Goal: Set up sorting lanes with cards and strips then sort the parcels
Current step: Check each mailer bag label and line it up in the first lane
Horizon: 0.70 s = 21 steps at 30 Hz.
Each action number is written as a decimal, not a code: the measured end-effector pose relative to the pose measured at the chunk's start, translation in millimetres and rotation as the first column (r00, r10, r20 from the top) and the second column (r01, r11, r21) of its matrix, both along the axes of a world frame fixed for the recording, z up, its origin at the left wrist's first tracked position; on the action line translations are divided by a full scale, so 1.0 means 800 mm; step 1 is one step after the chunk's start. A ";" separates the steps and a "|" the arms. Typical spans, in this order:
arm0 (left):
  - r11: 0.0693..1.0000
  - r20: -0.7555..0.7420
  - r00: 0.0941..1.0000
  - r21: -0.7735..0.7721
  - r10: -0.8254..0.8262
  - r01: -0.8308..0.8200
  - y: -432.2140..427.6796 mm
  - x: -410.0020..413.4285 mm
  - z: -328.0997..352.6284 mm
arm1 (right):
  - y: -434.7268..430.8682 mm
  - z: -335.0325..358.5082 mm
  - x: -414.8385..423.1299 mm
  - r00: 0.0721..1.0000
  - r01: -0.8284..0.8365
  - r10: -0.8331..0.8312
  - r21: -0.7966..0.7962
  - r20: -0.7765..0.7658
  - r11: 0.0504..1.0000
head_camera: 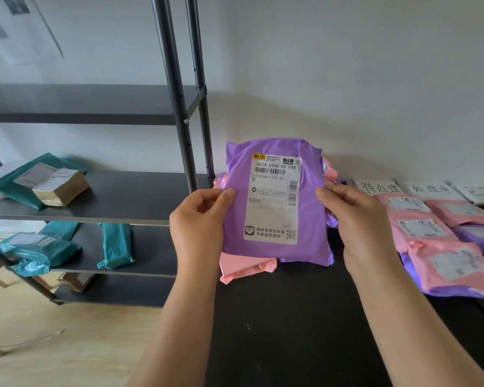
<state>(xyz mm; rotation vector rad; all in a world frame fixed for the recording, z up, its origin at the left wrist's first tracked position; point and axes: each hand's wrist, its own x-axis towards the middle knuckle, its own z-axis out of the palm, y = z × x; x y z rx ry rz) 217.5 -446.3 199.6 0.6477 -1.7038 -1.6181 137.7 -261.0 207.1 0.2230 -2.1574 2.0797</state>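
Two bare hands are raised over the black tabletop (291,331); the left hand (199,216) and the right hand (355,219) each pinch a side edge of a purple plastic mailer parcel (310,219), held upright with its white shipping label (273,199) facing the camera; beneath it lies an unsorted heap of pink and purple mailers (243,268); further right, sorted pink mailers (419,227) line up below white handwritten cards (380,187). The step looks like label-reading mid-sort; next, the parcel needs carrying right and laying in its matching lane, clear of neighbours.
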 end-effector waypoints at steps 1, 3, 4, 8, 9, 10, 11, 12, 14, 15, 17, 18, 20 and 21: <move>1.000 -0.007 1.000 0.004 0.006 -0.006 -0.001 0.001 0.001 | -0.001 0.001 0.000 1.000 -0.007 0.007 0.000 -0.002 1.000; 1.000 -0.018 1.000 0.014 0.024 -0.024 -0.003 0.002 0.001 | -0.003 0.003 0.001 0.999 -0.033 0.033 0.004 -0.004 0.999; 0.999 -0.026 0.999 0.020 0.036 -0.035 -0.004 0.002 0.001 | -0.004 0.004 0.001 0.999 -0.050 0.050 0.013 -0.001 0.999; 0.995 -0.074 0.996 0.083 0.055 -0.049 -0.008 0.004 0.002 | -0.006 0.001 0.005 0.994 -0.109 0.110 0.085 0.002 0.990; 0.994 -0.073 0.996 0.095 0.054 -0.047 -0.008 0.004 0.002 | -0.007 0.001 0.007 0.994 -0.102 0.104 0.115 -0.013 0.988; 0.994 -0.071 0.996 0.104 0.048 -0.041 -0.008 0.004 0.003 | -0.007 0.001 0.008 0.995 -0.087 0.091 0.134 -0.027 0.987; 0.993 -0.071 0.997 0.110 0.042 -0.034 -0.008 0.004 0.004 | -0.006 0.001 0.009 0.996 -0.075 0.081 0.137 -0.042 0.988; 0.993 -0.073 0.997 0.115 0.037 -0.029 -0.008 0.004 0.004 | -0.006 0.002 0.009 0.996 -0.066 0.073 0.128 -0.052 0.990; 0.991 -0.073 0.997 0.132 0.032 -0.022 -0.008 0.005 0.006 | -0.005 0.005 0.011 0.996 -0.061 0.067 0.098 -0.058 0.993; 0.990 -0.073 0.997 0.143 0.030 -0.019 -0.008 0.006 0.007 | -0.005 0.006 0.011 0.996 -0.062 0.067 0.085 -0.057 0.994; 0.986 -0.084 0.996 0.168 0.022 -0.008 -0.010 0.007 0.009 | -0.004 0.007 0.013 0.997 -0.053 0.057 0.065 -0.054 0.996; 0.984 -0.093 0.996 0.177 0.015 0.002 -0.010 0.008 0.010 | -0.004 0.008 0.014 0.997 -0.048 0.051 0.056 -0.054 0.997; 0.981 -0.105 0.994 0.190 -0.003 0.023 -0.011 0.009 0.012 | -0.004 0.009 0.015 0.997 -0.051 0.053 0.044 -0.061 0.998; 0.979 -0.109 0.994 0.202 -0.012 0.034 -0.011 0.010 0.013 | -0.004 0.010 0.016 0.996 -0.055 0.058 0.041 -0.063 0.998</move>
